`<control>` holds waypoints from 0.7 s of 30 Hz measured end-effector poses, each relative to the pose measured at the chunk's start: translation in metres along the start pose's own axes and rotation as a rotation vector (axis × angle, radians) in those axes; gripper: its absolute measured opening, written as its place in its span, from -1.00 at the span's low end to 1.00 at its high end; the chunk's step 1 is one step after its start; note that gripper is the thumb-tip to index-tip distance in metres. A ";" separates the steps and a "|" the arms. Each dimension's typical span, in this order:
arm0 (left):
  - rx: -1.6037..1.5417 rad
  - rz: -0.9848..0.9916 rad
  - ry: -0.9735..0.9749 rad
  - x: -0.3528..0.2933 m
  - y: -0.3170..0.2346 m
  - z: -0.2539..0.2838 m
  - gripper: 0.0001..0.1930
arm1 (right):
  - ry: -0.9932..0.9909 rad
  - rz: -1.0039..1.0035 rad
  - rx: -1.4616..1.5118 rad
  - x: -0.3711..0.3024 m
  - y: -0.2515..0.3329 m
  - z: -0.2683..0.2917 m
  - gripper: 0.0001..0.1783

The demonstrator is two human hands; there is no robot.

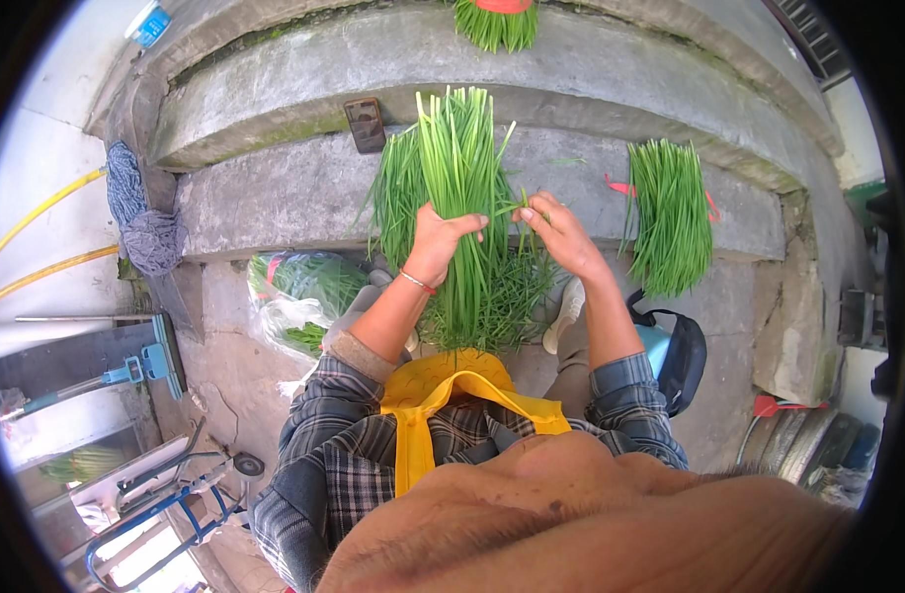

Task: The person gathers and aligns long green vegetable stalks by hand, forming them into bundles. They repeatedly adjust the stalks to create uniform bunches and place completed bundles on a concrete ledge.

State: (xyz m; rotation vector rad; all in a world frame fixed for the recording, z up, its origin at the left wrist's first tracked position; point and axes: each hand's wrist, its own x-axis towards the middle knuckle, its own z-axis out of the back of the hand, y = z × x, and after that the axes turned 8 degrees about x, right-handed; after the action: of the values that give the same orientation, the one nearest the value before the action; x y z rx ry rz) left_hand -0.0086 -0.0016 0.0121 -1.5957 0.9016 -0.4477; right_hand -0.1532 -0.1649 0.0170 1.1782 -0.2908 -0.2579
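My left hand is wrapped round a thick bunch of green chives, its thumb laid across the front. The bunch stands upright between my knees, pale cut ends at the top and leaf tips pointing down at my yellow apron. Just right of the bunch, my right hand pinches a thin chive blade between thumb and fingertips. More chives lie on the concrete step behind my left hand. Loose, tangled blades lie below, between my feet.
A phone rests on the step. Chive bundles with red ties lie at right and far top. Left of my leg sits a clear plastic bag of greens; at right, a blue-and-black bag. A mop and hand trolley stand left.
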 end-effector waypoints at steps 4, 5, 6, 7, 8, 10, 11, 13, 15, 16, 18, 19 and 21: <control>-0.012 0.015 0.037 0.000 -0.005 0.007 -0.86 | 0.017 0.086 -0.237 -0.002 -0.013 0.000 -0.80; -0.007 0.008 0.043 -0.001 -0.007 0.009 -0.86 | 0.029 0.114 -0.353 -0.003 -0.019 -0.001 -0.81; -0.005 0.001 0.052 -0.002 -0.008 0.010 -0.86 | -0.016 0.093 -0.426 -0.006 -0.028 0.004 -0.81; -0.010 -0.003 0.060 -0.003 -0.011 0.010 -0.86 | -0.061 0.072 -0.500 -0.011 -0.040 0.011 -0.81; -0.015 -0.008 0.067 -0.005 -0.015 0.012 -0.85 | -0.104 0.052 -0.572 -0.010 -0.037 0.014 -0.81; -0.019 -0.003 0.086 -0.006 -0.015 0.017 -0.82 | -0.182 -0.016 -0.338 -0.008 -0.031 0.020 -0.80; -0.019 0.021 0.097 -0.007 -0.016 0.015 -0.81 | -0.225 -0.053 -0.224 -0.007 -0.025 0.023 -0.79; -0.018 0.070 0.122 -0.009 -0.019 0.010 -0.79 | -0.370 -0.068 0.207 -0.002 -0.031 0.027 -0.77; -0.006 0.064 0.166 -0.008 -0.014 0.011 -0.74 | -0.474 -0.114 0.537 0.003 -0.025 0.029 -0.74; 0.000 0.061 0.190 -0.007 -0.012 0.010 -0.71 | -0.511 -0.158 0.647 0.003 -0.021 0.033 -0.72; 0.000 0.090 0.247 -0.008 -0.013 0.006 -0.67 | -0.585 -0.242 0.796 0.003 -0.014 0.035 -0.59; 0.001 0.105 0.277 -0.008 -0.013 0.005 -0.65 | -0.528 -0.251 0.841 0.003 -0.010 0.032 -0.57; 0.044 0.133 0.327 -0.007 -0.005 0.006 -0.61 | -0.414 -0.267 0.927 0.004 0.007 0.027 -0.50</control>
State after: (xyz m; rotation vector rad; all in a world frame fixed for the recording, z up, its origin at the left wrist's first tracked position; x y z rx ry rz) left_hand -0.0074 0.0080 0.0168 -1.4341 1.2282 -0.6411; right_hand -0.1592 -0.1874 0.0330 2.0858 -0.6574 -0.6447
